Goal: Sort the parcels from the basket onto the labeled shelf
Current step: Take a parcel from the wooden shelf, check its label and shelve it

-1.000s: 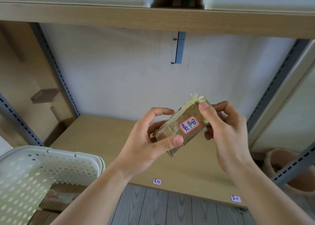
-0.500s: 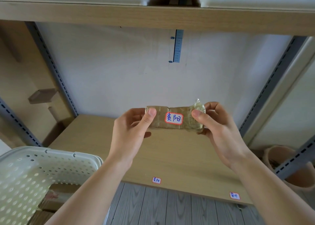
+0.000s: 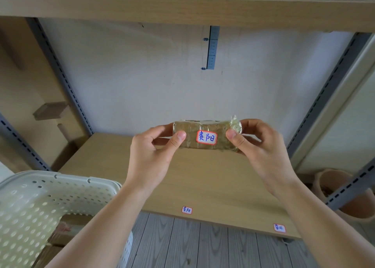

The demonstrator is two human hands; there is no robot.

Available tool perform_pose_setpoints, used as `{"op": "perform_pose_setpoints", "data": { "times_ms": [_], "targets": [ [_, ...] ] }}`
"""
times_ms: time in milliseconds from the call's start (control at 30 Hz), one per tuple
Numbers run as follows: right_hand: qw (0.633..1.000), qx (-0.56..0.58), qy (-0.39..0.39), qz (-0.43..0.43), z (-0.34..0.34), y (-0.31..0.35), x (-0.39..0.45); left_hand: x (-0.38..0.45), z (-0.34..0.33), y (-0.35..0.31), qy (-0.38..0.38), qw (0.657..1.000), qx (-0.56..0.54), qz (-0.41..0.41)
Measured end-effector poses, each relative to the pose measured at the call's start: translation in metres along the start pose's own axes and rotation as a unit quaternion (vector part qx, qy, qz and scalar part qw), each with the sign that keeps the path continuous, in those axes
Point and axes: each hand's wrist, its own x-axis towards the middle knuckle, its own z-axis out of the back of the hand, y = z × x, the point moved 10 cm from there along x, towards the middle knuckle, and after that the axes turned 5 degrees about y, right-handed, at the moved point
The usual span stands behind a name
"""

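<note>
Centre of the frame: I hold a small oblong parcel [image 3: 205, 136], brown and wrapped in glossy clear tape, level above the shelf [image 3: 203, 178]. My left hand [image 3: 151, 156] pinches its left end between thumb and fingers; my right hand [image 3: 261, 148] pinches the right end, where the plastic bunches into a crinkled tuft. The parcel faces me with a white, red-edged sticker [image 3: 206, 137] bearing blue handwritten characters. The shelf is a smooth, pale wood-grain board; on its front edge, lower centre, sits a matching label [image 3: 186, 210], and a second label [image 3: 279, 227] sits further right. Lower left of the frame: a white perforated plastic basket [image 3: 40, 194] with rounded corners. Grey slotted metal uprights [image 3: 60, 72] flank the shelf. Lower right: a terracotta-coloured pot [image 3: 345, 194].
</note>
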Motion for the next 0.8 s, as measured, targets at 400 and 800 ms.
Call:
{"op": "perform_pose_setpoints", "data": {
  "times_ms": [400,800],
  "targets": [
    [0.949,-0.240,0.073,-0.192,-0.038,-0.173,0.007,-0.009,-0.049,0.169,0.119,0.955,0.177,0.204],
    [0.911,-0.368,0.066,-0.176,-0.072,-0.260,0.086,0.044,-0.085,0.275,0.048,0.944,0.187,0.267]
  ]
}}
